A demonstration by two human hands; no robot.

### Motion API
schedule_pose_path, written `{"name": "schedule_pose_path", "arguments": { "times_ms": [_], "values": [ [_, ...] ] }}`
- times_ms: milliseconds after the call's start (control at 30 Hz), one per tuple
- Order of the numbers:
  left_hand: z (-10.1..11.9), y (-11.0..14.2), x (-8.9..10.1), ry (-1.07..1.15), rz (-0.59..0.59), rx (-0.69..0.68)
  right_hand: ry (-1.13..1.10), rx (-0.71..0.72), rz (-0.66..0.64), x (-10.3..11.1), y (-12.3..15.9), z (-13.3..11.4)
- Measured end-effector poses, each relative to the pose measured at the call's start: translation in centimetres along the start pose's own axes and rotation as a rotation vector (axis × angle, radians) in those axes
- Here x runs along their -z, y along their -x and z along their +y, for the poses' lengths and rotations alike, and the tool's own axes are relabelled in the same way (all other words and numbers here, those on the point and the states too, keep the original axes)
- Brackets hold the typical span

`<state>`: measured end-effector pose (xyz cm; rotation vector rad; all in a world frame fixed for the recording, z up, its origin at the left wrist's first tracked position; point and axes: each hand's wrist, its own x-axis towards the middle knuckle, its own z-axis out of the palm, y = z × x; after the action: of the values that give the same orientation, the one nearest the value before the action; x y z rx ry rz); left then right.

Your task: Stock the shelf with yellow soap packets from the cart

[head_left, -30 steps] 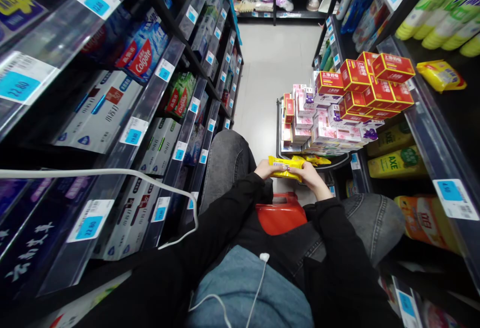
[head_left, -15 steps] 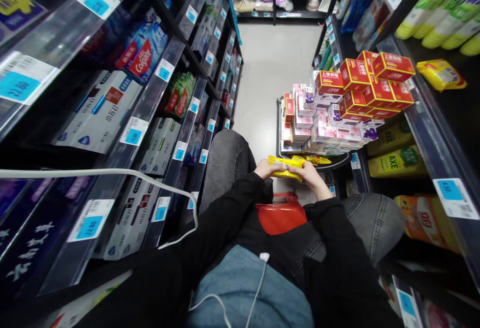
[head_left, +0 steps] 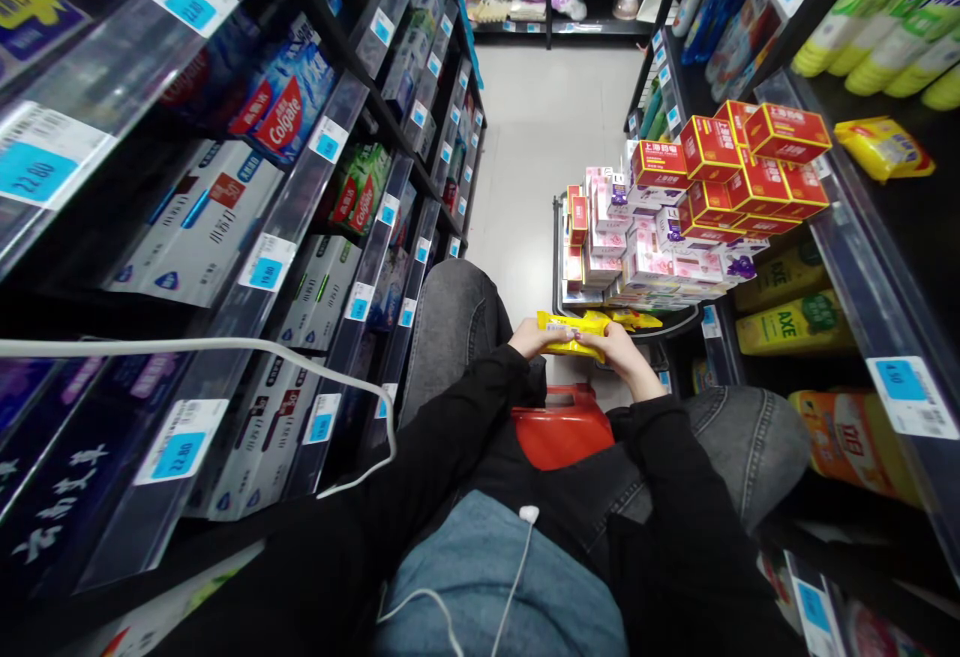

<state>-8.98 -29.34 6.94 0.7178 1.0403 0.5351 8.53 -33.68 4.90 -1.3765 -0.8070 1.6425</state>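
Yellow packet (head_left: 564,334) clamped between left hand (head_left: 532,337) and right hand (head_left: 616,345), near stacked boxes (head_left: 667,255).

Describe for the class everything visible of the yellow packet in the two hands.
The yellow packet is a slim wrapper, apparently glossy plastic film, with print too small to read. It lies crosswise, gripped by the left hand and right hand, fingers partly covering it, on the near side of the loaded basket. Its contents are hidden.

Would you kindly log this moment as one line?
left hand: holds yellow packet | right hand: holds same packet | red boxes: atop pink-and-white boxes
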Motion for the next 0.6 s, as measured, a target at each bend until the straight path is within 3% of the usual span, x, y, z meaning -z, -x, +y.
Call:
{"name": "schedule_pose_path", "arguments": {
  "times_ms": [433, 600],
  "values": [
    [0.2, 0.2, -0.1, -0.005, -0.001, 0.034, -0.007, -0.059, 0.089, -0.8, 0.6, -1.0],
    [0.2, 0.4, -0.2, -0.020, 0.010, 0.049, -0.026, -0.077, 0.036, -1.1, 0.8, -1.5]
  ]
}}
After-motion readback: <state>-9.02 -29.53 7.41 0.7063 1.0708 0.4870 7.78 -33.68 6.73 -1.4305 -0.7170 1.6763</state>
